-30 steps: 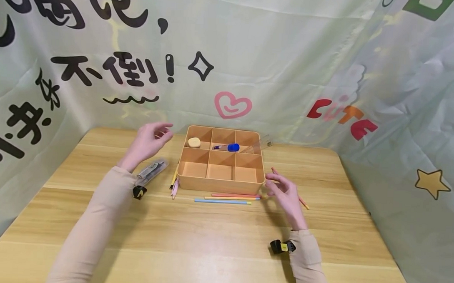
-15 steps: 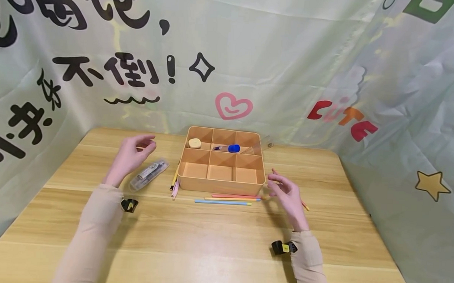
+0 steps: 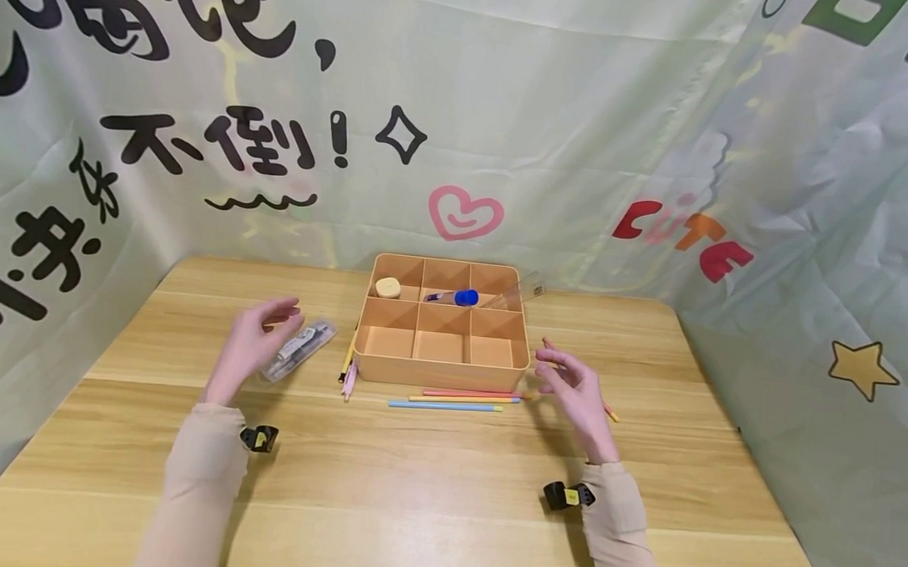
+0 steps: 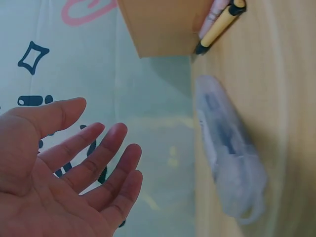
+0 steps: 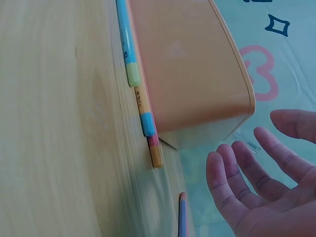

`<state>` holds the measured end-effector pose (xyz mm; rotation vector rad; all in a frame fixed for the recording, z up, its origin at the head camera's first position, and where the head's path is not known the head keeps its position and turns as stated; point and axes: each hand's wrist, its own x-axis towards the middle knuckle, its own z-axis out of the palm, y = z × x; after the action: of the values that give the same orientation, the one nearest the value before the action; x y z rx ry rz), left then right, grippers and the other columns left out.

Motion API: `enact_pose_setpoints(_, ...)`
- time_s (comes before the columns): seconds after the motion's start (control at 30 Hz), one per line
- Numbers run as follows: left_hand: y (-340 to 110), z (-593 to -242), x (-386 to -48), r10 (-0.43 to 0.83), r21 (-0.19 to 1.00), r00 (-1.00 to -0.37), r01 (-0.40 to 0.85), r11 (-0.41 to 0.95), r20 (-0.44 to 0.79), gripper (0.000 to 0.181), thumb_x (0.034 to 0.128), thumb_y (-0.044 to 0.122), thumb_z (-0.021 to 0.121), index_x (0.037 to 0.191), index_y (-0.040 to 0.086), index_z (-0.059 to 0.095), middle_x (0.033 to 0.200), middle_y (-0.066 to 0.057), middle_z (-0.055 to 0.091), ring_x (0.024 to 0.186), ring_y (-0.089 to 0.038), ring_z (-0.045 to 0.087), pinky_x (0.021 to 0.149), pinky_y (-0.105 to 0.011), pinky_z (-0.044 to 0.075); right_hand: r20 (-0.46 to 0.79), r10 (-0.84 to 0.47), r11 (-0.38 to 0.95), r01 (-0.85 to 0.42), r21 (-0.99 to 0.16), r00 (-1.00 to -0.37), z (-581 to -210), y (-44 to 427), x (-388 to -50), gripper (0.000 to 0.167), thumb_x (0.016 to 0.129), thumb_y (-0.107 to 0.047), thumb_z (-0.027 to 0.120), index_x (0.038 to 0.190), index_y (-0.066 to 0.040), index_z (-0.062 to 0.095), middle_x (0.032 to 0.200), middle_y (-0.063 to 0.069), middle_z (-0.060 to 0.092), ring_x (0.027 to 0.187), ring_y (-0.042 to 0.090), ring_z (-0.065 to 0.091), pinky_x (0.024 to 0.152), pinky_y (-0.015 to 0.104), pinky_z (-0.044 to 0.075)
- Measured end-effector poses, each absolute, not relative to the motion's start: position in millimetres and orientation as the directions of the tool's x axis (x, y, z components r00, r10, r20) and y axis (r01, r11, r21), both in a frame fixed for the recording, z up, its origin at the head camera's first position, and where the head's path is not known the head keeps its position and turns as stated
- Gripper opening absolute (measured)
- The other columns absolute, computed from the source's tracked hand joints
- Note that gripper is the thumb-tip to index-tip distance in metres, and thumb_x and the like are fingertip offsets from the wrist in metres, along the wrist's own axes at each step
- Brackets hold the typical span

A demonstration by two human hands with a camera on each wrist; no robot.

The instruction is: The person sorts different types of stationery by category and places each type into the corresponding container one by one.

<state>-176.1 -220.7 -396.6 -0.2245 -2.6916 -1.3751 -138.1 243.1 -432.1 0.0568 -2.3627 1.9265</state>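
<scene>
Holding a cream block (image 3: 388,288), blue-capped tube (image 3: 451,297) and ruler (image 3: 530,291) in its back row, the organizer (image 3: 442,375) sits between my left hand (image 3: 253,341), near the pencil case (image 3: 303,345), and right hand (image 3: 576,396), both loosely spread.

Past the left hand (image 3: 253,339), a pale green cloth wall (image 3: 564,137) has big black writing (image 3: 138,122). Right of the right hand (image 3: 576,398), it has a yellow star (image 3: 864,370). Below both is a wooden table (image 3: 342,480) with a shiny spot (image 3: 435,493).

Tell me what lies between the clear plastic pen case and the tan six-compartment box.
The head view shows a yellow-and-black pen and a slim pale-pink item, beside the box.
</scene>
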Motion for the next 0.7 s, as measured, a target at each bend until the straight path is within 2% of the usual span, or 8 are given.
enact_pose_setpoints(0.13, -223, -405, -173, 0.080, 0.802, -0.987, 0.163, 0.575, 0.143, 0.049, 0.1029, 0.019, 0.056, 0.142, -0.010, 0.048, 0.138, -0.034, 0.056, 0.128, -0.049, 0.054, 0.109, -0.061, 0.042, 0.098, 0.039, 0.203, -0.088, -0.975, -0.994, -432, 243, -139, 0.035, 0.100, -0.010, 0.062, 0.128, 0.010, 0.060, 0.138, 0.029, 0.058, 0.100, 0.007, 0.070, 0.079, 0.028, 0.060)
enact_pose_setpoints(0.2, -224, -409, -172, 0.076, 0.805, -0.988, 0.151, 0.574, 0.131, 0.050, 0.1028, 0.021, 0.057, 0.143, -0.009, 0.048, 0.140, -0.034, 0.054, 0.130, -0.049, 0.052, 0.110, -0.062, 0.040, 0.098, 0.042, 0.205, -0.087, -0.975, -0.994, -432, 244, -139, 0.035, 0.100, -0.010, 0.062, 0.128, 0.010, 0.060, 0.137, 0.026, 0.059, 0.099, 0.007, 0.070, 0.079, 0.028, 0.061)
enact_pose_setpoints(0.37, -227, -417, -171, 0.073, 0.794, -0.994, 0.104, 0.598, 0.075, 0.054, 0.1020, 0.023, 0.059, 0.145, -0.008, 0.045, 0.147, -0.035, 0.047, 0.136, -0.052, 0.044, 0.113, -0.065, 0.035, 0.103, 0.043, 0.203, -0.092, -0.975, -0.994, -432, 244, -139, 0.036, 0.099, -0.011, 0.063, 0.128, 0.010, 0.060, 0.128, -0.006, 0.066, 0.100, 0.008, 0.070, 0.078, 0.028, 0.061)
enact_pose_setpoints(0.43, -228, -420, -171, 0.079, 0.789, -0.996, 0.089, 0.608, 0.051, 0.056, 0.1021, 0.023, 0.059, 0.146, -0.008, 0.043, 0.149, -0.035, 0.043, 0.137, -0.053, 0.042, 0.114, -0.067, 0.033, 0.108, 0.042, 0.202, -0.097, -0.975, -0.993, -432, 244, -139, 0.036, 0.099, -0.011, 0.063, 0.127, 0.011, 0.060, 0.123, -0.011, 0.067, 0.099, 0.008, 0.070, 0.077, 0.027, 0.061)
enact_pose_setpoints(0.57, -229, -425, -170, 0.087, 0.789, -0.996, 0.055, 0.611, 0.003, 0.060, 0.1021, 0.024, 0.058, 0.150, -0.005, 0.038, 0.152, -0.036, 0.039, 0.135, -0.054, 0.041, 0.111, -0.068, 0.034, 0.117, 0.039, 0.208, -0.106, -0.972, -0.992, -434, 245, -140, 0.036, 0.099, -0.011, 0.063, 0.127, 0.011, 0.060, 0.122, 0.001, 0.069, 0.097, 0.008, 0.070, 0.076, 0.027, 0.060)
enact_pose_setpoints(0.63, -228, -427, -170, 0.088, 0.791, -0.996, 0.035, 0.611, -0.024, 0.061, 0.1024, 0.024, 0.058, 0.151, -0.004, 0.036, 0.153, -0.036, 0.037, 0.132, -0.053, 0.045, 0.107, -0.064, 0.041, 0.120, 0.040, 0.210, -0.109, -0.972, -0.992, -434, 245, -140, 0.035, 0.099, -0.011, 0.063, 0.126, 0.011, 0.061, 0.121, 0.005, 0.070, 0.096, 0.008, 0.070, 0.075, 0.028, 0.060)
enact_pose_setpoints(0.7, -227, -428, -170, 0.089, 0.790, -0.995, 0.015, 0.612, -0.050, 0.062, 0.1021, 0.023, 0.058, 0.153, -0.004, 0.034, 0.154, -0.036, 0.036, 0.126, -0.051, 0.050, 0.099, -0.055, 0.050, 0.119, 0.040, 0.207, -0.108, -0.972, -0.992, -435, 245, -140, 0.035, 0.099, -0.011, 0.063, 0.126, 0.010, 0.061, 0.122, 0.003, 0.070, 0.097, 0.008, 0.070, 0.076, 0.027, 0.060)
